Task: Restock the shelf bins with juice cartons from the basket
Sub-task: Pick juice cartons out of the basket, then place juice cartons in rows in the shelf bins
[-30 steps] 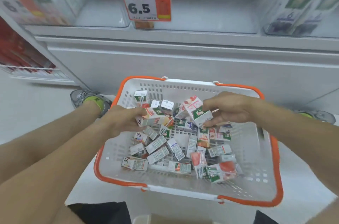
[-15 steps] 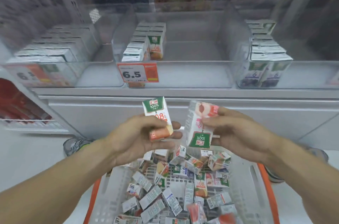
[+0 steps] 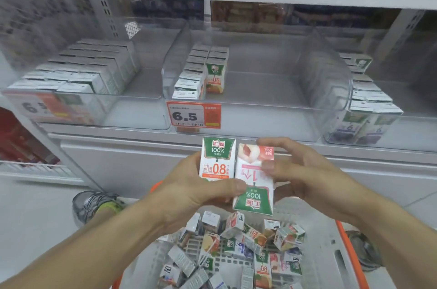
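Cartons in hand, bins waiting

Basket at my knees, loose juice cartons heaped along its far wall. Above it, my left hand grips an upright orange carton; my right hand pinches an inverted peach carton, the two touching. Step: sorting by flavour. Next: turn the peach upright, then seat the orange in the middle bin beside its left-edge row.

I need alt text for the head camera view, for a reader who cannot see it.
Two hands hold two juice cartons side by side: the left hand grips an upright orange carton, the right hand an upside-down peach carton. Behind stand clear shelf bins, partly filled; below lies a basket of loose cartons.
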{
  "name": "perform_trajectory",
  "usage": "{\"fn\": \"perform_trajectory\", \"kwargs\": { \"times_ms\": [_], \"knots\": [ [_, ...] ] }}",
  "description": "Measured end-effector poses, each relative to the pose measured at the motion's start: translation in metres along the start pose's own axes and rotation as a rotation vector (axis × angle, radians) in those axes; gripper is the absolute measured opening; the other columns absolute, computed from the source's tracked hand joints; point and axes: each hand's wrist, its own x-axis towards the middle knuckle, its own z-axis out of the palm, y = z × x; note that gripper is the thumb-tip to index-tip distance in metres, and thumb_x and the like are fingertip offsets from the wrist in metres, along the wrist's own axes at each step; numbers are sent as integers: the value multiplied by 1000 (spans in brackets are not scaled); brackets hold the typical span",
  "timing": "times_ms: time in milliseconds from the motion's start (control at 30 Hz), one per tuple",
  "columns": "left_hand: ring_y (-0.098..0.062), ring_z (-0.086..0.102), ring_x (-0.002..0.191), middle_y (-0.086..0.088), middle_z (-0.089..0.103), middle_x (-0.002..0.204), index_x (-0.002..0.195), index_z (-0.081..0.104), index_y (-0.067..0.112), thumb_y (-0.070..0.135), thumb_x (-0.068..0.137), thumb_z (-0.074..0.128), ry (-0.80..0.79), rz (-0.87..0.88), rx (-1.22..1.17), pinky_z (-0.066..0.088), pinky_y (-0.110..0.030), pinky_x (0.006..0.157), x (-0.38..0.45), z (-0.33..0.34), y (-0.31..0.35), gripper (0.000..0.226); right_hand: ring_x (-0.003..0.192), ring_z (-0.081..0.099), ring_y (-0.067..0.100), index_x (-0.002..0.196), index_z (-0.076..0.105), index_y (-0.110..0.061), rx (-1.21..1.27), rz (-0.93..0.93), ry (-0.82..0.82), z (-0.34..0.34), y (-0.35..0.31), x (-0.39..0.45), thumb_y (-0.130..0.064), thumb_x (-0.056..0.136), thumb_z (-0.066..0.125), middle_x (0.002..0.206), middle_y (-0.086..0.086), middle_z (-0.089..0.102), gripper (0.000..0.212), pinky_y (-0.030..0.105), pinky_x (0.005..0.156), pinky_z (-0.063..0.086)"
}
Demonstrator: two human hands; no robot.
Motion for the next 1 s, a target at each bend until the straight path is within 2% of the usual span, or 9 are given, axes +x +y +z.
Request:
{"fn": "perform_trajectory", "kwargs": {
  "times_ms": [100, 167, 267, 400, 567, 667, 767, 867, 1000],
  "knots": [
    [-32, 73, 93, -13, 75, 107, 116, 65, 10, 7, 66, 78, 60, 63, -76, 59, -31, 69, -8, -10, 1, 51, 95, 73, 34, 132, 47, -28, -140, -7, -22, 14, -4, 0, -24, 70, 90, 113, 11, 71, 75, 41, 75, 60],
    [-31, 73, 93, -14, 75, 107, 117, 65, 10, 8, 66, 78, 125, 105, -144, 58, -30, 70, -15, -15, 0, 53, 90, 73, 38, 129, 49, -18, -54, 17, 28, 29, -1, 6, -17, 66, 89, 108, 16, 72, 74, 44, 75, 61],
    [-33, 73, 96, -15, 74, 109, 118, 64, 8, 14, 61, 87, 207, 162, -193, 59, -34, 74, -22, -26, 1, 61, 86, 73, 41, 119, 58, -4, 31, -27, 96, 49, -4, 18, -8, 62, 87, 104, 24, 71, 64, 44, 73, 62],
    [-28, 73, 80, -18, 75, 96, 101, 68, 5, 22, 50, 93, 382, 289, -222, 60, -36, 68, -28, -55, 17, 60, 83, 71, 26, 98, 73, -20, -108, -271, 140, 68, -30, 32, -12, 65, 80, 97, 11, 74, 34, 34, 67, 59],
    [-28, 73, 76, -17, 75, 90, 105, 67, -3, 25, 58, 87, 547, 437, -266, 58, -31, 62, -32, -95, 41, 59, 95, 72, 32, 114, 64, -14, -73, -406, 271, 118, -67, 68, -19, 75, 80, 107, 15, 71, 43, 44, 74, 63],
    [-30, 75, 79, -12, 75, 90, 112, 61, 2, 29, 60, 85, 660, 499, -167, 61, -36, 65, -35, -127, 50, 64, 98, 65, 12, 113, 58, -20, -381, -624, 443, 157, -98, 109, -19, 90, 72, 109, -3, 66, 27, 21, 78, 56],
    [-31, 75, 78, -12, 72, 89, 116, 54, 3, 18, 73, 81, 696, 492, -128, 62, -36, 64, -38, -161, 47, 52, 109, 55, 13, 122, 50, -19, -726, -761, 454, 182, -130, 167, -21, 93, 67, 115, -6, 60, 34, 22, 89, 43],
    [-31, 75, 79, -15, 73, 90, 111, 57, 7, 6, 82, 76, 671, 448, -89, 63, -40, 66, -40, -182, 35, 34, 104, 54, 17, 124, 52, -11, -970, -678, 475, 196, -155, 239, -18, 91, 70, 112, 1, 59, 39, 24, 83, 39],
    [-32, 73, 80, -9, 74, 83, 106, 61, 13, 8, 81, 77, 627, 408, -54, 62, -50, 70, -38, -197, 20, 30, 91, 57, 16, 109, 67, -10, -1138, -430, 521, 194, -166, 338, -12, 86, 76, 109, 4, 66, 25, 21, 73, 40]
  ]
}}
